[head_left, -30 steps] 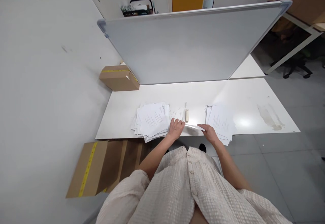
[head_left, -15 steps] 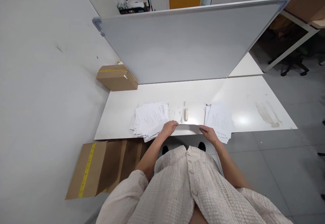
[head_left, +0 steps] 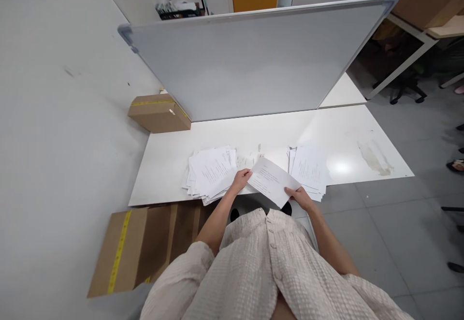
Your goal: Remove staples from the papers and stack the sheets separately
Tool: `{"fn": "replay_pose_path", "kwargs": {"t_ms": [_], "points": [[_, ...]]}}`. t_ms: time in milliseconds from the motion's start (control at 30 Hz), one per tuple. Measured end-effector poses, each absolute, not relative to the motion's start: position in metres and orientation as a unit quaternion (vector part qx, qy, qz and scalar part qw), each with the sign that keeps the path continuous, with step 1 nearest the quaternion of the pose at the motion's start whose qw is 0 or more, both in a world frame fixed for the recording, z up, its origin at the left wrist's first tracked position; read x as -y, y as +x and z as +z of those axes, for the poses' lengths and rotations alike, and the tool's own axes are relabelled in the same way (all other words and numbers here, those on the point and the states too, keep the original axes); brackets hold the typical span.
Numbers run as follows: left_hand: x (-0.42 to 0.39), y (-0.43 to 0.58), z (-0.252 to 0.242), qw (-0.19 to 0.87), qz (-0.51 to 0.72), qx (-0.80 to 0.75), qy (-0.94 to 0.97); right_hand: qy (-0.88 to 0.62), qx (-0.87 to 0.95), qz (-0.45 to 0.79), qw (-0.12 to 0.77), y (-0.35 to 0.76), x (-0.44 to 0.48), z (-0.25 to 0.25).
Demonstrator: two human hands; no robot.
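Note:
A printed sheet of paper (head_left: 272, 181) is stretched between my two hands, tilted, over the table's front edge. My left hand (head_left: 242, 179) pinches its left edge, and my right hand (head_left: 296, 194) grips the right side with the thumb on top. Whether it is one sheet or several I cannot tell. Left of the hands lies a messy pile of printed papers (head_left: 212, 170). To the right, a smaller fanned pile (head_left: 308, 170) rests partly over the table edge. The small pale block between the piles is now hidden behind the held sheet.
The white table (head_left: 163, 165) has a whiteboard (head_left: 235, 68) standing along its back. A closed cardboard box (head_left: 163, 119) sits at the back left. Below the left edge is an open cardboard box (head_left: 108, 257). At the far right stands another desk with a box (head_left: 427, 1).
The paper, seen nearly edge-on before, has been turned so its printed face shows, slanting down to the right. Both hands still hold it; my right hand has dropped slightly lower.

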State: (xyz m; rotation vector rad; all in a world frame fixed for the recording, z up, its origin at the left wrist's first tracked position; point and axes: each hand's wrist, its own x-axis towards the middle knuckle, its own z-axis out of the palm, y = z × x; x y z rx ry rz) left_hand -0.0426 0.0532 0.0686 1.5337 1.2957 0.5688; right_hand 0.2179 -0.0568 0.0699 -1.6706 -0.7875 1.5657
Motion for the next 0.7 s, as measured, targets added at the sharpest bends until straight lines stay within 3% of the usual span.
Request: {"fn": "replay_pose_path", "kwargs": {"t_ms": [700], "points": [[-0.061,-0.011,0.054,0.391,0.076,-0.52,0.756,-0.709,0.04,0.568,0.416,0.215,0.09,0.036]]}}
